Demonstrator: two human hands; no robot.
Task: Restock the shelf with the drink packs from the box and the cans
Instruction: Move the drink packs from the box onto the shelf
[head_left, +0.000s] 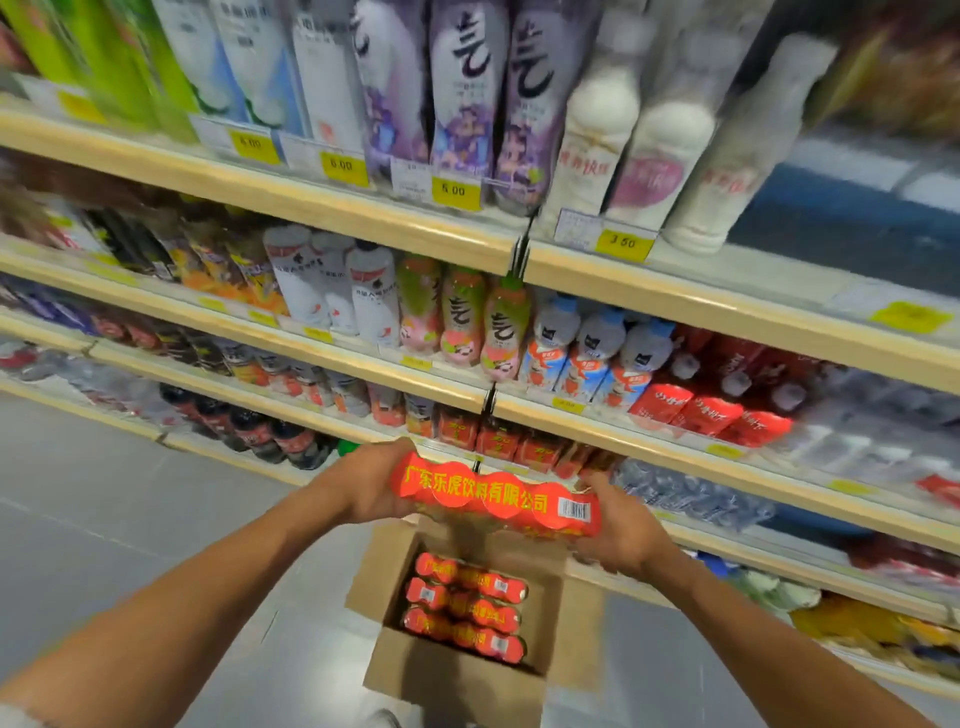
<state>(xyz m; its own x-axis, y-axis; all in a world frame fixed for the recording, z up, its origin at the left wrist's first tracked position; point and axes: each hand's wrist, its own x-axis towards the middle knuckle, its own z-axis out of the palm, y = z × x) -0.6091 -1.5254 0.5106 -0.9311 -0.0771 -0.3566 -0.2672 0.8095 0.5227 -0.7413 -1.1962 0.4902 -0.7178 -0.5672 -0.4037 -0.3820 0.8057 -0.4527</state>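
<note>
A: Shelving (291, 200) crowded with bottled drinks fills the aisle. And below it?

B: Cardboard box (452, 686) stands open on the floor, three red drink packs (467, 603) lying inside.

A: The one lifted out?

B: Held pack (493, 493) hangs level above the box, before the lower shelves. Left grip (358, 483) clasps one end, right grip (618, 535) the other.

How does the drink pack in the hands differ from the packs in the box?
The held pack is up by the shelves, left hand and right hand gripping its ends; the boxed packs lie untouched in the cardboard box. The held pack is single; the boxed packs lie side by side. Both: red wrap, yellow lettering.
</note>
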